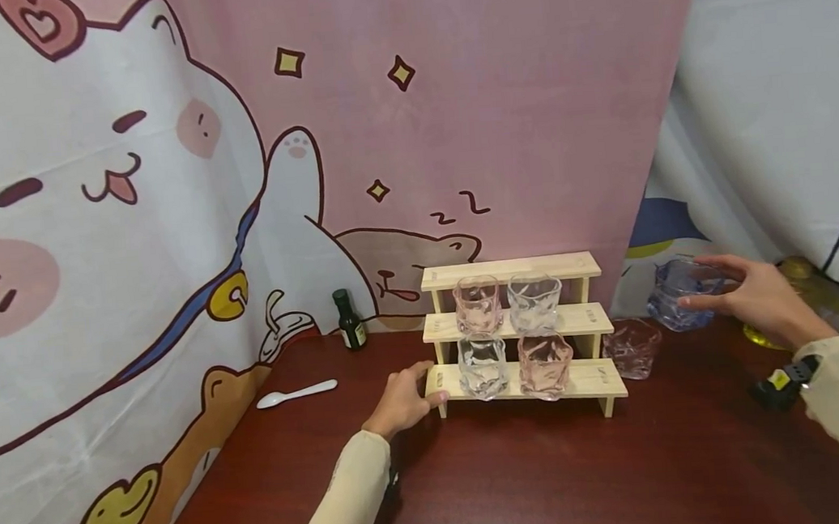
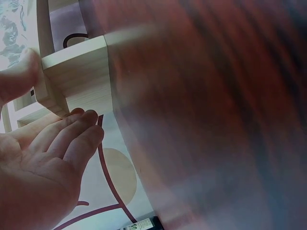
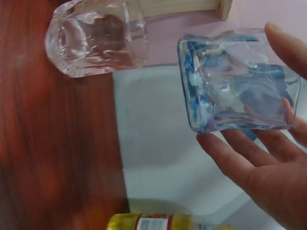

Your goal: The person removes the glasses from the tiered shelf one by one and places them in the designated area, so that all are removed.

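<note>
My right hand [image 1: 765,296] holds a blue-tinted drinking glass [image 1: 672,297] above the table, right of a three-tier wooden stand [image 1: 511,270]. In the right wrist view, thumb and fingers span the sides of the glass [image 3: 230,86]. At the stand's left end, my left hand [image 1: 400,404] grips the lowest shelf, thumb on top and other fingers behind and below. A pink glass [image 1: 478,307] and a clear glass [image 1: 535,307] stand on the middle shelf. The lowest shelf bears a clear glass [image 1: 482,367] and a pink glass [image 1: 546,367].
A pale pink glass [image 1: 633,350] stands on the table [image 1: 523,482] right beside the stand. A yellow bottle [image 3: 153,223] lies within the right wrist view's lower edge. Left of the stand are a dark green bottle [image 1: 351,322] and a white spoon [image 1: 297,393]. Printed cloth [image 1: 526,108] hangs behind.
</note>
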{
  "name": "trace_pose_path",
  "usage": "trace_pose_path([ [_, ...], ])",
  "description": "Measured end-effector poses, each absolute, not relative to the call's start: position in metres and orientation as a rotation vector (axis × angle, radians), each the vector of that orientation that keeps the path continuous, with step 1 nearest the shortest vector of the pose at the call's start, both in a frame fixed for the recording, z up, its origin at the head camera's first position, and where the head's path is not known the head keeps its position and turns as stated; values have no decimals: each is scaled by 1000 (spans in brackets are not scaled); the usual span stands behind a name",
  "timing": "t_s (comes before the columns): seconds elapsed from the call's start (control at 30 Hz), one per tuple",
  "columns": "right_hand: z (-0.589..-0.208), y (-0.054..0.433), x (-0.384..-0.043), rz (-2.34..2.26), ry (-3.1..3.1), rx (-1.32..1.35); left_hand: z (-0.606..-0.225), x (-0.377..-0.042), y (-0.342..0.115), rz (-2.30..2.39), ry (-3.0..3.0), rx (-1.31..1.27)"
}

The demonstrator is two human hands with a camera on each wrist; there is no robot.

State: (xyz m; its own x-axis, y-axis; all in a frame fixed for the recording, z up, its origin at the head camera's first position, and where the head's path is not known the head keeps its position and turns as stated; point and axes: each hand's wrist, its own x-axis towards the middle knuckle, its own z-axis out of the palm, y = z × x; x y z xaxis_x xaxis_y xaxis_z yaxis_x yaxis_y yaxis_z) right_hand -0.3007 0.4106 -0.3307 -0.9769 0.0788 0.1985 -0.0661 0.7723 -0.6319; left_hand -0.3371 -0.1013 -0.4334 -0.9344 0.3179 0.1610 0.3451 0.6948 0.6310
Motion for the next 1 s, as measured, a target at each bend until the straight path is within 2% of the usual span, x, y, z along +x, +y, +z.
trace_pose_path([
  [0.63,-379,418,-296,983,-2663,-280,-436,-337,-101,-1104,-2853,-550],
  [1.0,-410,420,-299,1090,-2650,-350,-435,-339,-101,-1118,-2836,-565],
])
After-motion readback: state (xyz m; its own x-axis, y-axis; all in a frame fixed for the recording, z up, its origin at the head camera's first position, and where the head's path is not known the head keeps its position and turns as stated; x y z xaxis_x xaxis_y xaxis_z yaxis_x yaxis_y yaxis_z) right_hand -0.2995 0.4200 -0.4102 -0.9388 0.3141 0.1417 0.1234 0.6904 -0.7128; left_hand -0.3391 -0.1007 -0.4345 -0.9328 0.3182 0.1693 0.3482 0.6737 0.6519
